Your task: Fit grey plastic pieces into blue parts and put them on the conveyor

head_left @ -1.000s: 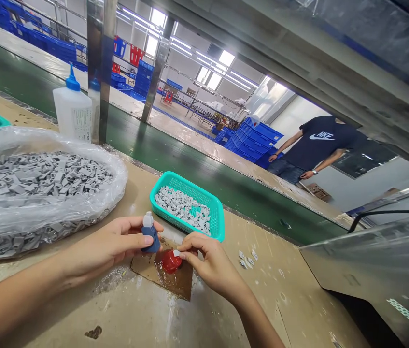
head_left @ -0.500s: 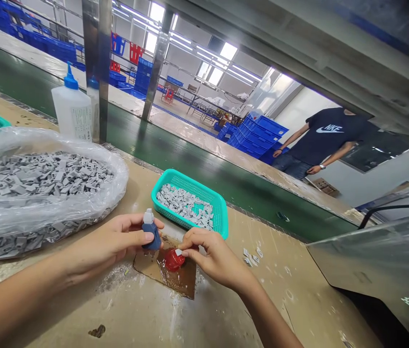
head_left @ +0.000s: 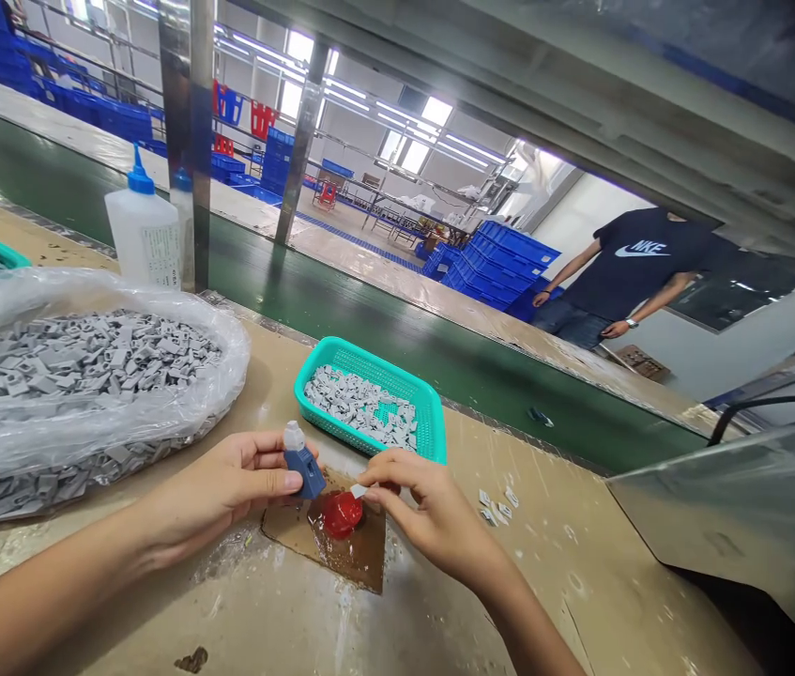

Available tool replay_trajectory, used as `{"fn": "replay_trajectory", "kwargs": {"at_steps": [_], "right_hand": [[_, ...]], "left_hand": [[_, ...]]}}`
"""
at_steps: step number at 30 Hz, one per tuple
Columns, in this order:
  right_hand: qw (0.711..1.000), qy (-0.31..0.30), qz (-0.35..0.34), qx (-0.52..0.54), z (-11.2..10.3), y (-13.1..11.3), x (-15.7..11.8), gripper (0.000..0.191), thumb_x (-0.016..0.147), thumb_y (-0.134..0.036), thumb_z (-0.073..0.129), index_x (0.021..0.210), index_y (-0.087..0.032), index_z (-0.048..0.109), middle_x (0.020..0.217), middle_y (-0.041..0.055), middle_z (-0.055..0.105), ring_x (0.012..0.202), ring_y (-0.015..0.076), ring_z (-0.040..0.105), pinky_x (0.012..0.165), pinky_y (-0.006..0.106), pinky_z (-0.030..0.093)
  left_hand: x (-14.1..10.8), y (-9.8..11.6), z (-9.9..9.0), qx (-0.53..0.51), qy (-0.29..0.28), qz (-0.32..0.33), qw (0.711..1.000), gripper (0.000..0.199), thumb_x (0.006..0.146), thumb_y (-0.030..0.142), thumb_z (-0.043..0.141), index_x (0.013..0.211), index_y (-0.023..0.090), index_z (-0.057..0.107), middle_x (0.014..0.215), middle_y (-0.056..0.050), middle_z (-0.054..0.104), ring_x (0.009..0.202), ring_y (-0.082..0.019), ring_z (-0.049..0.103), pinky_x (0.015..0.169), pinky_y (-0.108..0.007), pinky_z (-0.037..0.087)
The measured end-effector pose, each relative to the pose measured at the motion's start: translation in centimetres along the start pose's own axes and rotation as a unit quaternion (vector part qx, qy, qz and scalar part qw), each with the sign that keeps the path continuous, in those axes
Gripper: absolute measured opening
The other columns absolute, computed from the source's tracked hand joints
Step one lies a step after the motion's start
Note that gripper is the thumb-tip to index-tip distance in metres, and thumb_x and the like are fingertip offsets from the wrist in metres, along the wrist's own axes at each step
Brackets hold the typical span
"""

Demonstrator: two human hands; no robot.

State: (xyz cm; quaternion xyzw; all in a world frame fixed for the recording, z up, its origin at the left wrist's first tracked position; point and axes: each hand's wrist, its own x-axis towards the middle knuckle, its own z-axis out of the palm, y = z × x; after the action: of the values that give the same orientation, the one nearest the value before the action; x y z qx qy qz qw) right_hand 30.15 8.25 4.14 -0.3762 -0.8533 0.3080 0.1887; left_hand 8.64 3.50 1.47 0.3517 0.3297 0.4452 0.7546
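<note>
Bench [head_left: 580,582]: tan, scuffed and stained, running along a green conveyor [head_left: 383,329]; steel posts rise at its far edge; a white squeeze bottle [head_left: 144,235] with a blue nozzle stands beside the nearer post.

Room: factory hall under strip lights; blue crates [head_left: 502,258] stacked beyond the conveyor; a person in a dark T-shirt [head_left: 622,272] stands beside them.

Stock: clear plastic bag [head_left: 87,376] heaped with small grey parts, at left; teal basket [head_left: 432,413] part-filled with the same parts, just beyond the hands; loose parts [head_left: 496,502] on the bench right of the hands.

Work spot: brown card [head_left: 355,554], wet and glossy, bearing a red cap [head_left: 342,514].

Left hand [head_left: 228,488]: thumb and fingers clamped round a blue piece [head_left: 303,469] with a white top, tilted rightward, held just above the card's left edge.

Right hand [head_left: 425,512]: thumb and forefinger pinched together on a chip [head_left: 359,491], small and white, at the cap's upper right edge; whether chip and cap touch cannot be told; other fingers curled.
</note>
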Motion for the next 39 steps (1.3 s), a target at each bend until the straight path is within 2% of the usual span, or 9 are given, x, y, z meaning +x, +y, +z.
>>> {"fn": "replay_trajectory", "kwargs": {"at_steps": [3,5,8,11,20,26,32,36,39], "right_hand": [[0.983,0.101,0.045,0.149,0.1,-0.5,-0.5,0.006,0.072,-0.019,0.06,0.074,-0.021,0.066,0.076,0.0022,0.06,0.073,0.0148,0.054,0.065,0.026,0.043],[0.945,0.138,0.074,0.287,0.6,-1.2,-0.8,0.005,0.069,-0.024,0.065,0.073,-0.022,0.067,0.078,0.0012,0.06,0.074,0.0138,0.054,0.067,0.024,0.044],[0.887,0.107,0.111,0.435,1.5,-2.8,-1.0,0.008,0.067,-0.026,0.069,0.074,-0.022,0.068,0.085,0.0019,0.061,0.082,0.0136,0.055,0.071,0.022,0.045],[0.867,0.058,0.14,0.474,1.9,-3.9,-0.8,0.008,0.066,-0.024,0.07,0.072,-0.02,0.069,0.09,0.0038,0.063,0.083,0.0137,0.056,0.074,0.022,0.045],[0.886,0.055,0.114,0.446,2.2,-4.2,-0.3,0.007,0.06,-0.021,0.073,0.066,-0.02,0.07,0.081,0.0035,0.064,0.079,0.0148,0.059,0.074,0.026,0.048],[0.92,0.08,0.111,0.368,2.4,-4.9,-0.3,0.002,0.061,-0.017,0.071,0.062,-0.019,0.07,0.081,0.0053,0.063,0.075,0.0163,0.061,0.068,0.027,0.052],[0.978,0.133,-0.032,0.155,4.0,-5.5,-1.8,0.032,0.074,-0.008,0.054,0.097,-0.026,0.066,0.111,0.0069,0.059,0.101,0.0219,0.055,0.085,0.037,0.048],[0.971,0.195,-0.134,0.047,5.7,-5.2,-2.3,0.057,0.072,-0.002,0.049,0.122,-0.03,0.047,0.127,0.0038,0.047,0.115,0.023,0.044,0.093,0.042,0.041],[0.97,0.189,-0.154,-0.012,5.9,-5.1,-1.7,0.063,0.071,-0.001,0.047,0.127,-0.028,0.04,0.133,0.0038,0.039,0.121,0.0249,0.036,0.096,0.045,0.039]], "left_hand": [[0.1,-0.2,0.4,0.038,0.015,0.021,0.999,0.021,0.068,0.017,0.065,0.087,0.013,0.058,0.09,-0.005,0.065,0.083,-0.011,0.058,0.079,-0.021,0.042],[0.0,-0.6,0.7,0.063,0.026,0.037,0.997,0.019,0.065,0.017,0.067,0.079,0.014,0.055,0.084,-0.003,0.065,0.077,-0.01,0.059,0.074,-0.02,0.043],[-0.3,-1.2,1.3,0.081,0.023,0.05,0.995,0.021,0.063,0.02,0.068,0.072,0.015,0.049,0.081,0.0,0.063,0.073,-0.01,0.059,0.067,-0.021,0.044],[-0.7,-1.5,1.8,0.109,0.014,0.077,0.991,0.02,0.065,0.021,0.067,0.07,0.015,0.048,0.08,0.001,0.062,0.076,-0.011,0.058,0.07,-0.023,0.044],[-1.3,-1.2,2.0,0.164,0.037,0.115,0.979,0.021,0.064,0.023,0.067,0.065,0.016,0.047,0.072,0.002,0.056,0.073,-0.01,0.053,0.068,-0.021,0.041],[-1.5,-1.2,2.5,0.163,0.06,0.122,0.977,0.02,0.062,0.023,0.069,0.062,0.016,0.05,0.069,0.001,0.057,0.071,-0.012,0.054,0.066,-0.022,0.042],[-2.0,-1.2,2.7,0.127,0.098,0.148,0.976,0.013,0.061,0.018,0.069,0.061,0.017,0.056,0.065,0.002,0.058,0.067,-0.011,0.054,0.063,-0.02,0.043],[-1.7,-1.0,2.4,0.063,0.079,0.134,0.986,0.009,0.068,0.018,0.065,0.076,0.019,0.061,0.075,0.002,0.059,0.074,-0.011,0.056,0.067,-0.018,0.045],[-1.2,-0.8,2.5,-0.019,0.063,0.143,0.988,0.016,0.073,0.02,0.06,0.09,0.021,0.062,0.087,0.0,0.062,0.086,-0.012,0.055,0.078,-0.019,0.043]]}}
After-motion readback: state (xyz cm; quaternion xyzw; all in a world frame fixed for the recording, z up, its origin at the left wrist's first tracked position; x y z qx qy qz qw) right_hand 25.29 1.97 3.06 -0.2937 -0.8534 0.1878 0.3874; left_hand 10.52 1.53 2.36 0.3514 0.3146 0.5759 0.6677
